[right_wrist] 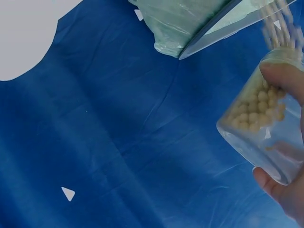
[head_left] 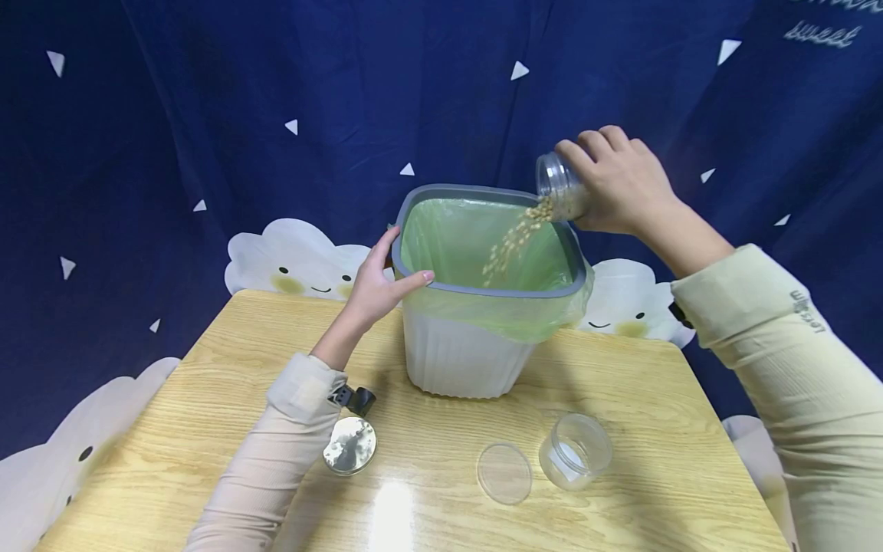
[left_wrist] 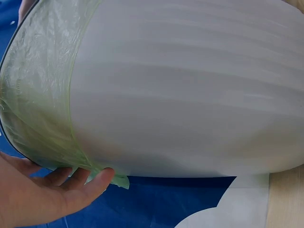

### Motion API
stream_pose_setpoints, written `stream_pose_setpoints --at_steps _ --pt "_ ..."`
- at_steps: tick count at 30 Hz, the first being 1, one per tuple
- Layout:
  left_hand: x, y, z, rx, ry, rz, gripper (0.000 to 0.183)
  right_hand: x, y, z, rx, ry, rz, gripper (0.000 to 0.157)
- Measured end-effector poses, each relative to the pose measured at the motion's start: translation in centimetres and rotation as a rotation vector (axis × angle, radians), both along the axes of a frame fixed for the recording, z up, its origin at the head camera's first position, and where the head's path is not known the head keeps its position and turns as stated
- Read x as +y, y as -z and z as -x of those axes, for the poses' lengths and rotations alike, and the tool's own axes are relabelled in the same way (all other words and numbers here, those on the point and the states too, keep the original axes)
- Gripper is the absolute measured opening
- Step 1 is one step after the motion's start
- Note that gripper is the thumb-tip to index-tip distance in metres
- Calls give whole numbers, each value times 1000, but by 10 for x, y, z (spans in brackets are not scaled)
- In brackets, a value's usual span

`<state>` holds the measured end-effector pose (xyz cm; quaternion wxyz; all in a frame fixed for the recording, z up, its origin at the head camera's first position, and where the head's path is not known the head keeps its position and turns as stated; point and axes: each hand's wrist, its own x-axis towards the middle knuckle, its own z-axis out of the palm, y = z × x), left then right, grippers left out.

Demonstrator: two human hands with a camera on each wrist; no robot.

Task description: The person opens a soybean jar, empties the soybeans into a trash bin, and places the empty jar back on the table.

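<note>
A white trash bin (head_left: 462,353) with a grey rim and a green plastic liner (head_left: 455,238) stands on the table. My left hand (head_left: 378,287) grips the bin's rim at its left side, thumb on the front rim; in the left wrist view its fingers touch the liner's edge. Above the bin's right rim, my right hand (head_left: 621,184) holds a clear jar (head_left: 552,180) tipped toward the opening. Pale round beans (head_left: 513,244) stream from its mouth into the bin. More beans (right_wrist: 256,111) still lie inside the jar, as the right wrist view shows.
On the wooden table (head_left: 228,383) lie a shiny round lid (head_left: 350,445) near the left forearm and a clear disc-shaped lid (head_left: 504,473). A clear round container (head_left: 576,451) stands right of that disc. Behind hangs a blue curtain (head_left: 345,92).
</note>
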<state>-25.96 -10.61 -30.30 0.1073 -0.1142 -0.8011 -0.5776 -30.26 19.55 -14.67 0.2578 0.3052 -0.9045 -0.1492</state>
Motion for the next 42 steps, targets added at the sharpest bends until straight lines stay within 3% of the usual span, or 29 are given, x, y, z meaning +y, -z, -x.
stream_pose_setpoints --at_steps 7,21,37,42 --pt "0 0 -1 -1 0 -3 86 -6 1 -1 -3 -14 -29 93" --pt "1 0 0 16 -5 -2 86 -16 4 -6 81 -77 -133 85" --pt "1 -1 -1 9 -3 -9 86 -14 5 -9 75 -66 -166 85" --pt "0 0 -1 4 1 -20 86 -12 5 -10 112 -82 -152 84"
